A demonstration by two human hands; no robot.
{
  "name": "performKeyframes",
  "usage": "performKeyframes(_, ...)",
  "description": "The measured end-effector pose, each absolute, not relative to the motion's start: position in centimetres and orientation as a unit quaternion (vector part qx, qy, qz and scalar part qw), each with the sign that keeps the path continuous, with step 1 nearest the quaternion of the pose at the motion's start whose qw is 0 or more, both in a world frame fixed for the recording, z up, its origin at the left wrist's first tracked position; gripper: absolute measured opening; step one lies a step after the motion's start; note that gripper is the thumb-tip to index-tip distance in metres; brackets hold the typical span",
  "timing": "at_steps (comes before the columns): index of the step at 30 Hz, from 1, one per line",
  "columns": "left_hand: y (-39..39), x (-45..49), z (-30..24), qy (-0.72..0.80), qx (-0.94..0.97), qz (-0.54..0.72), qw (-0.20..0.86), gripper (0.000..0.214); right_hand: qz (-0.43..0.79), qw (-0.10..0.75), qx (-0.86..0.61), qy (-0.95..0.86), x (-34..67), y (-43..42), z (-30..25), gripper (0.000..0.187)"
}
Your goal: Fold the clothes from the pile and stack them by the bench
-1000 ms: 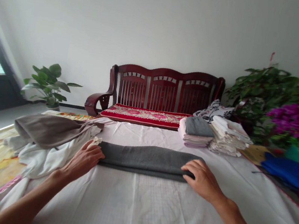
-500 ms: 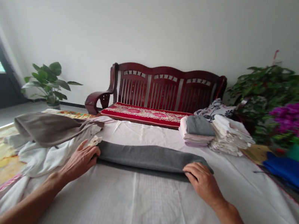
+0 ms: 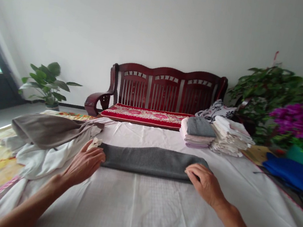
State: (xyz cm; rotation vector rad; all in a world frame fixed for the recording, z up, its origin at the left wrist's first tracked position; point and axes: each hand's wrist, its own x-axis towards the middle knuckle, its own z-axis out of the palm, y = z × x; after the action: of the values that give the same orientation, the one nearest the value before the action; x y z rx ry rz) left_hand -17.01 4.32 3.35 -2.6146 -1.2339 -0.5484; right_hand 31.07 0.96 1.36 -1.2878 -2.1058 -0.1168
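Observation:
A dark grey cloth [image 3: 146,160], folded into a long flat strip, lies crosswise on a white sheet [image 3: 136,211]. The fingers of my left hand [image 3: 89,161] curl closed on its left end. At the right end, my right hand [image 3: 202,181] pinches the near edge, thumb underneath and fingertips partly hidden. A small cream ruffled piece [image 3: 95,143] shows just behind my left hand; I cannot tell what it belongs to.
Left of the strip lie a crumpled brown cloth [image 3: 48,128] and a pale cloth [image 3: 43,159]. Behind on the right stand a pink-and-grey folded stack [image 3: 197,134] and a white folded stack [image 3: 230,139]. Blue fabric [image 3: 288,171] lies far right, and a wooden bench [image 3: 150,86] stands beyond.
The near edge of the grey strip has come down flat against the sheet. My left hand has shifted slightly right; my right hand has barely moved.

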Motion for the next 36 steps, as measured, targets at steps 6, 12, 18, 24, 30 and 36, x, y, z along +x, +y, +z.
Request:
performKeyframes(6,6.2,-10.0,3.1,-0.388,-0.898,-0.204,0.039,0.033,0.012,0.345,-0.465,-0.815,27.1,1.8,2.2,0.012)
performKeyframes(12,7.7,-6.4,-1.0,-0.419,-0.894,-0.150,0.056,0.050,0.054,0.330,-0.471,-0.816,24.1,1.9,0.6,0.019)
performKeyframes(18,7.6,-6.6,-2.3,-0.438,-0.888,-0.123,0.072,0.051,0.070,0.328,-0.503,-0.796,24.1,1.9,-0.7,0.016)
performKeyframes(24,7.4,-6.4,-2.3,-0.441,-0.885,-0.132,0.073,0.050,0.073,0.338,-0.516,-0.784,23.8,2.0,-0.7,0.010)
performKeyframes(30,7.4,-6.5,-2.5,-0.433,-0.886,-0.154,0.070,0.049,0.114,0.388,-0.508,-0.761,23.6,2.1,-0.8,0.013)
performKeyframes(36,7.3,-6.4,-2.2,-0.437,-0.885,-0.147,0.063,0.049,0.195,0.449,-0.502,-0.713,24.0,1.8,-0.4,0.019)
